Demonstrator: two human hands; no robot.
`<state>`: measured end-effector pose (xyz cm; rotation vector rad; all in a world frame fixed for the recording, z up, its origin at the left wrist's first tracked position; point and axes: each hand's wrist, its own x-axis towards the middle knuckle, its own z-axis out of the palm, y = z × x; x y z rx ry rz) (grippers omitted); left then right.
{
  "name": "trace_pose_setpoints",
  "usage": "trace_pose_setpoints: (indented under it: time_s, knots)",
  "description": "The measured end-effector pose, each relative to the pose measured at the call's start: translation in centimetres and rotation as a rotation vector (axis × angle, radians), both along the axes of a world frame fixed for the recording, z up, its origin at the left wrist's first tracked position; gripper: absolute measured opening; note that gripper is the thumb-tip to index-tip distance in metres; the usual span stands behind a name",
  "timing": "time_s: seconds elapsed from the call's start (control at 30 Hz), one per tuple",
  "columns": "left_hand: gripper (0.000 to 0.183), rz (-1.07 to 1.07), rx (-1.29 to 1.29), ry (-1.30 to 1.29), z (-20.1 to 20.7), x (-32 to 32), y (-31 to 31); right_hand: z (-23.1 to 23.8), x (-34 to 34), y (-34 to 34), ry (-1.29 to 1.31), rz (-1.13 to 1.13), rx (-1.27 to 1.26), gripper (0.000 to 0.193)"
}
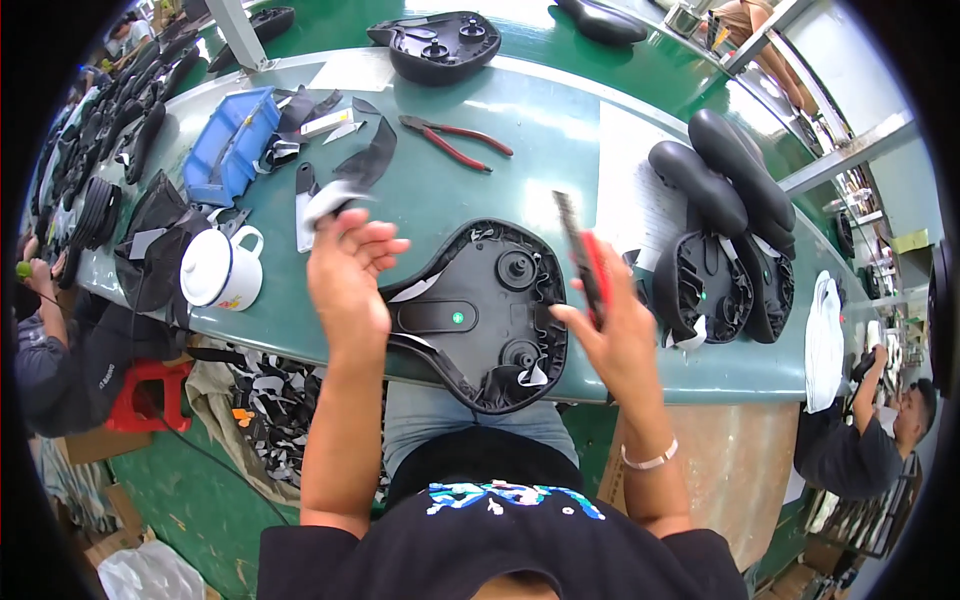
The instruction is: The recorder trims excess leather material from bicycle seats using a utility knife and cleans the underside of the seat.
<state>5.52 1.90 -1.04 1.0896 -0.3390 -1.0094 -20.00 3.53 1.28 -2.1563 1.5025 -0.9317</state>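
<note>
A black bicycle saddle point(450, 290) lies underside up before me at the table's near edge, its cover edge folded inward in wrinkles. My left hand point(350, 265) is over the saddle's narrow nose, palm up, fingers loosely curled and apart. At its fingertips a small whitish scrap point(335, 200) is smeared by motion; it seems loose from the fingers. Right of the saddle, my right hand point(620, 335) grips a red and black cutter knife point(590, 268) with its dark end pointing away from me.
Red-handled pliers point(455, 140) lie beyond the saddle. Left are a blue bin point(232, 145), black scraps point(370, 155) and a lidded white enamel mug point(222, 268). Several saddles point(700, 285) crowd the right side, near a white cloth point(824, 340). Co-workers point(880, 430) are at both sides.
</note>
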Motion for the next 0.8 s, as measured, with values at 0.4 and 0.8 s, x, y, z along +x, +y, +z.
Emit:
trace_pose_setpoints:
  time_s: [0.4,0.8]
  knots:
    - [0.023,-0.715,-0.575,-1.694,0.2,-7.2,-3.6,-1.4,0.8,-2.4,-0.559,-0.019,0.380,0.044]
    - [0.007,-0.451,-0.610,-1.417,-0.2,-7.4,-4.2,0.3,-4.4,2.4,0.314,0.037,0.068,0.052]
